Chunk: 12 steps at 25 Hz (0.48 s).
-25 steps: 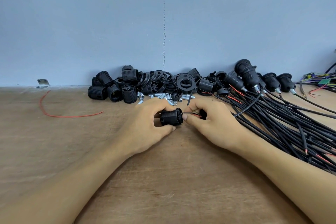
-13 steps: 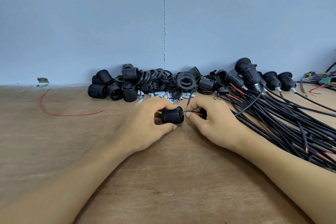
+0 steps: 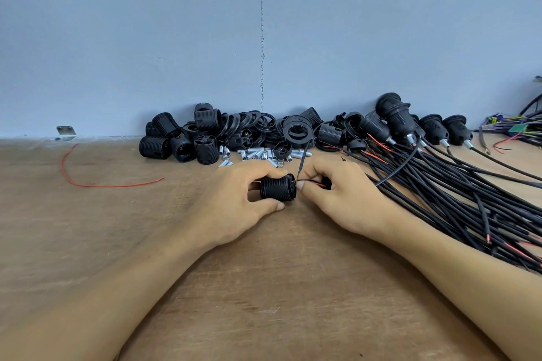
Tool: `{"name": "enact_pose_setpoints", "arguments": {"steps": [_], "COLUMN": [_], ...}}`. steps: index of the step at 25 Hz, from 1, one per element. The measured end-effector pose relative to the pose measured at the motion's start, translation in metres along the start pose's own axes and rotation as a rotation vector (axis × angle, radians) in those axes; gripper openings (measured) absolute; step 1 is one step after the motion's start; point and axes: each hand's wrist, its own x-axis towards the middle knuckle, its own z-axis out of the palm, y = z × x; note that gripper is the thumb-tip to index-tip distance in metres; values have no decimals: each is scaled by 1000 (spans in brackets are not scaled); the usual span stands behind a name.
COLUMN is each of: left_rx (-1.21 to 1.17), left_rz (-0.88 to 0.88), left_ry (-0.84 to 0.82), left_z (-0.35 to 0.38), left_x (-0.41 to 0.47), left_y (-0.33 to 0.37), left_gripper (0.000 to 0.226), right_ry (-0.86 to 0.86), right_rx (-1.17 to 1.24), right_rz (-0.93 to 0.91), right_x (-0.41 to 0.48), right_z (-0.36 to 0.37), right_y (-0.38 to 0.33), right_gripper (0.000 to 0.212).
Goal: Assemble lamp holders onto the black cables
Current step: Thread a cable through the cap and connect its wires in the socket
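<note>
A loose red wire (image 3: 96, 182) is seen at the counter's (image 3: 264, 287) left. A threaded lamp holder (image 3: 277, 189) (turned sideways, mid-counter) is gripped by the left hand (image 3: 234, 205); thin leads (image 3: 311, 183) at its end are pinched by the right hand (image 3: 349, 199), beside the black cables (image 3: 469, 199).

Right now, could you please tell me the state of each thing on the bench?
left hand, gripping the threaded holder
right hand, pinching thin wires at its end
threaded holder, on its side, held
black cables, lying loose, right side
finished holders, already on cables
red wire, lying loose, untouched
</note>
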Motion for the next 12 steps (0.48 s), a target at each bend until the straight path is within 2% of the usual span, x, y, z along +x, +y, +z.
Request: {"name": "enact_pose_setpoints", "arguments": {"steps": [3, 12], "left_rx": [22, -34], "left_rz": [4, -18], "left_ry": [-4, 17], "left_z": [0, 0], "left_x": [0, 0], "left_y": [0, 5], "left_gripper": [48, 45], "right_ry": [-20, 11], "right_rx": [13, 4], "right_rz": [39, 20], "right_x": [0, -1], "right_z": [-1, -5], "right_y": [1, -4], "right_gripper": [33, 33]}}
